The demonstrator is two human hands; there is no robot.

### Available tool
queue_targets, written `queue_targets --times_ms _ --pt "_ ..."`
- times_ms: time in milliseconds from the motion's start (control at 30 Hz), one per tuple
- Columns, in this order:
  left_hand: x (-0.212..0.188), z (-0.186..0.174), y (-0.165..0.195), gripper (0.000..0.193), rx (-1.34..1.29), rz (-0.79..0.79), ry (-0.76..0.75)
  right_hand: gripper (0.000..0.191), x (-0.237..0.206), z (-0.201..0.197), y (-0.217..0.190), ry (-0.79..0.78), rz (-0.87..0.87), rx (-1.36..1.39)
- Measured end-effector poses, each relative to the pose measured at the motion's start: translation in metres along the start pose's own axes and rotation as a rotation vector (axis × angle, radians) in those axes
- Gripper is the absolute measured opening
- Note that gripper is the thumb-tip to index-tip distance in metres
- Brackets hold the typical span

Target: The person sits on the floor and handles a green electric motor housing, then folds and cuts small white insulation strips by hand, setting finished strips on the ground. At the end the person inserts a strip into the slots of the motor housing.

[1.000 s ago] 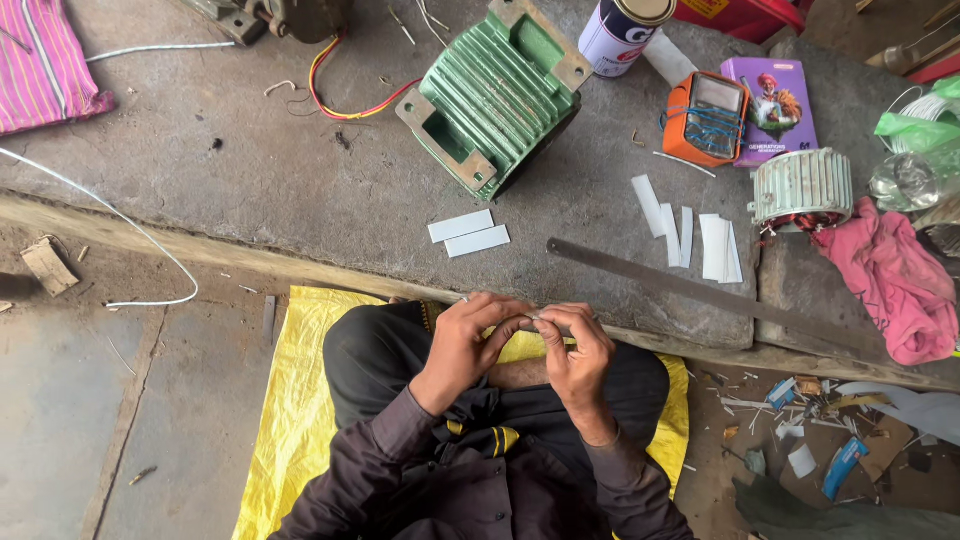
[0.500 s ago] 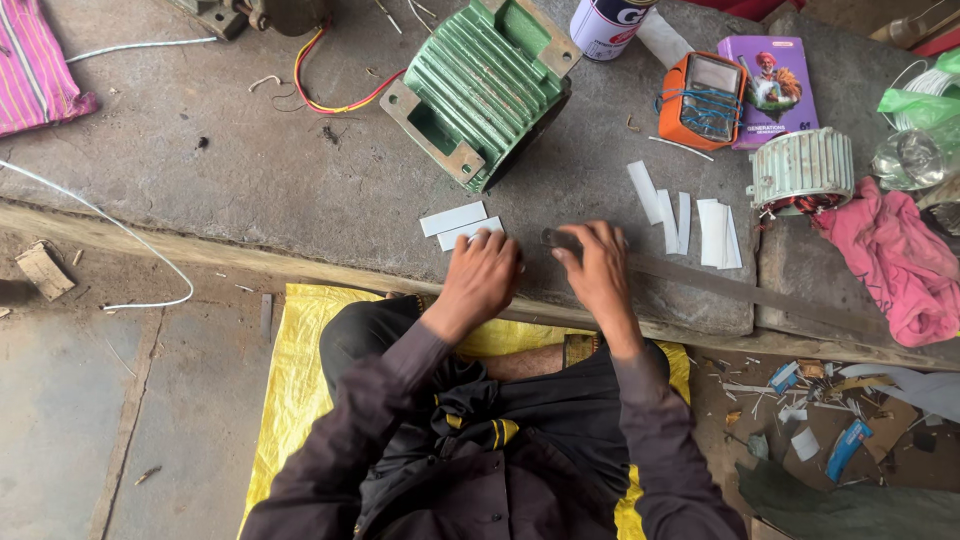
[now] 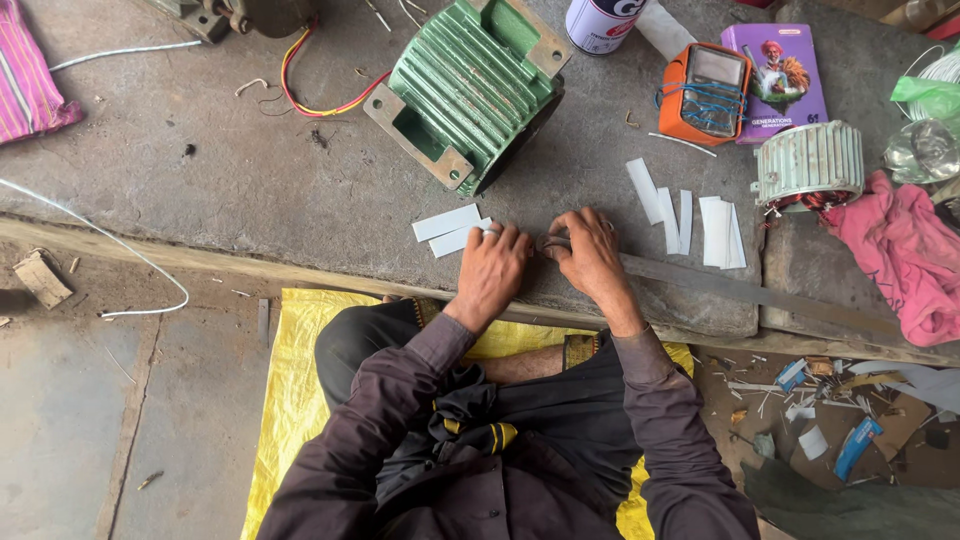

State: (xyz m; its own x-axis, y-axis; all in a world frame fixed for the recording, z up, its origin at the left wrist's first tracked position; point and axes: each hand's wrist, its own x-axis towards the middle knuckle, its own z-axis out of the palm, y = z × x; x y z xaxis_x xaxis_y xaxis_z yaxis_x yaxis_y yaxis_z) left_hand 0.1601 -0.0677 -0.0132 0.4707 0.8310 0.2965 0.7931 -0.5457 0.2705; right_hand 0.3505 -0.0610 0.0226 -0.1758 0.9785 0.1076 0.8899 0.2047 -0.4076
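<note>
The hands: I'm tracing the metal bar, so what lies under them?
The long flat metal bar runs under the right hand; its end beneath both hands is covered.

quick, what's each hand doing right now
Left hand: palm down on the concrete slab, holding nothing visible.
Right hand: pressing the long metal strip.

2 hands rest side by side on the stone slab edge: 1 left hand [image 3: 493, 272] and 1 right hand [image 3: 590, 258]. Just left of the left hand lie 2 white paper strips [image 3: 450, 229]. Right of the right hand lie about 5 more white strips [image 3: 690, 215]. Beyond the hands sits 1 green ribbed motor housing [image 3: 470, 90]. Farther right are 1 orange meter [image 3: 706, 92], 1 purple booklet [image 3: 775, 68], 1 pale wound stator [image 3: 808, 165] and 1 pink cloth [image 3: 900, 250].
</note>
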Motion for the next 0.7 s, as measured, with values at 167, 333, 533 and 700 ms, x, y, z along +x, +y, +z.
queue_targets --times_ms 167,333,533,700 --pt "-0.032 -0.005 0.016 0.052 0.172 0.090 0.077 0.021 0.001 0.005 0.000 -0.071 0.156 0.271" --pt "-0.048 -0.016 0.030 0.067 0.153 0.048 0.156 0.021 0.000 0.005 0.001 -0.039 0.104 0.388" --pt "-0.018 -0.014 0.009 0.040 -0.070 -0.068 0.032 0.019 0.002 0.007 0.000 -0.016 0.138 0.390" --pt "0.002 -0.026 -0.003 0.009 -0.281 -0.124 0.114 0.025 -0.002 0.007 -0.007 0.235 0.004 -0.057"
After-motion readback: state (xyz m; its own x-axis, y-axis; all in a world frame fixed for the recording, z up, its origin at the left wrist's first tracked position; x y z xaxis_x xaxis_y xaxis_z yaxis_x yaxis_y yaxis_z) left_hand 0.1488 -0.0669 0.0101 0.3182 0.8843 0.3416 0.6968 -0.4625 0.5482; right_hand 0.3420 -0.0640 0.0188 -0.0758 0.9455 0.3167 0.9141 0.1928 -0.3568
